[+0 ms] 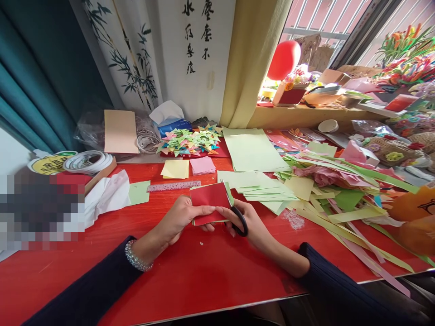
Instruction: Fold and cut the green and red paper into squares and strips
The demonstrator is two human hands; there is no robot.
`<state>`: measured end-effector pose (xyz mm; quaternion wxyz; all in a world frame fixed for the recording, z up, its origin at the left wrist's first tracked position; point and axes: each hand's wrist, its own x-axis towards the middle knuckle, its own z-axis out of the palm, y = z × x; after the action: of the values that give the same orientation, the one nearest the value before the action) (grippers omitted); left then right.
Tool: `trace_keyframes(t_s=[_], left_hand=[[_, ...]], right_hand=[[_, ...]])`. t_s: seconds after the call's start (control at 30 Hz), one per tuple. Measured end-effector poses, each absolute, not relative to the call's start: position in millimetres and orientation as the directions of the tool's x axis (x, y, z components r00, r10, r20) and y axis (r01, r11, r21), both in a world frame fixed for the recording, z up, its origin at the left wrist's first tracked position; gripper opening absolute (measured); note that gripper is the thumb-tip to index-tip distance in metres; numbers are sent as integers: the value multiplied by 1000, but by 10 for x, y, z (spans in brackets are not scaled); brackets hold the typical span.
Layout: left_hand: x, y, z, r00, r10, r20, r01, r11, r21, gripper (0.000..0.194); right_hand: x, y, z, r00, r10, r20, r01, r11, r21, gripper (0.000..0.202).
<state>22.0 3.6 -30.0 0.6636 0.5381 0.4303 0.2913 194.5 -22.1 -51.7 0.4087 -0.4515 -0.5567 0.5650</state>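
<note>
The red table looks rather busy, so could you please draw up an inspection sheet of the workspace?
Surface: red table; white bits right of the hands.
Things in hand: red paper with green edges showing behind it; scissors at its right edge.
Clutter: paper scraps heaped on the right; ruler, yellow stack and pink stack beyond the hands.
Grips: left hand pinches the paper's left side; right hand holds the scissors, thumb on the paper.
Cables: none certain; a pale coil at the back is unclear.
Surroundings: teal curtain left, balloon by the window.
</note>
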Motion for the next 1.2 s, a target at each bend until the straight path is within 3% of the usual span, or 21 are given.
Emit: trace_keyframes(t_s=[0.33,0.43,0.5,0.57,0.63,0.7,0.73,0.83,0.9,1.0,1.07,1.17,1.2], left_hand=[[130,136,-220,493,834,-248,128,213,969,22],[86,189,-263,480,870,-112,134,53,990,19],[50,222,-322,462,881,101,168,-199,966,21],[7,240,-379,490,764,419,258,-586,768,20],[-41,236,-405,565,488,666,340,-872,351,22],[-87,209,-384,646,224,730,375,-926,-47,29],[-107,191,-357,683,139,717,385,-903,-190,32],[-156,136,-246,780,0,626,379,-796,-471,33],[-180,112,-186,813,-48,580,370,-726,-580,31],[-206,106,-175,842,-44,538,378,-664,-645,30],[-214,122,-220,845,-1,535,398,-666,-630,33],[-208,175,-323,821,70,567,445,-701,-557,39],[-203,197,-357,809,83,582,457,-711,-534,40]], right_hand=[[1945,-219,-482,-205,978,-47,49,-37,-998,34],[1970,-209,-424,-163,987,-1,47,7,-999,36],[1993,-212,-364,-135,990,35,49,42,-998,35],[2026,-230,-285,-111,991,72,75,80,-994,35],[2078,-263,-186,-82,992,98,134,108,-985,36],[2158,-308,-66,-66,991,112,203,123,-971,36],[2210,-331,1,-58,992,116,237,127,-963,35],[2424,-366,213,-25,989,144,381,142,-913,34],[2620,-315,349,26,979,202,539,157,-827,36],[3009,-51,518,137,947,292,791,73,-608,41],[3322,239,601,156,943,294,903,-16,-430,41],[3796,712,648,143,964,223,989,-147,0,39],[3936,848,635,163,964,210,983,-177,52,38]])
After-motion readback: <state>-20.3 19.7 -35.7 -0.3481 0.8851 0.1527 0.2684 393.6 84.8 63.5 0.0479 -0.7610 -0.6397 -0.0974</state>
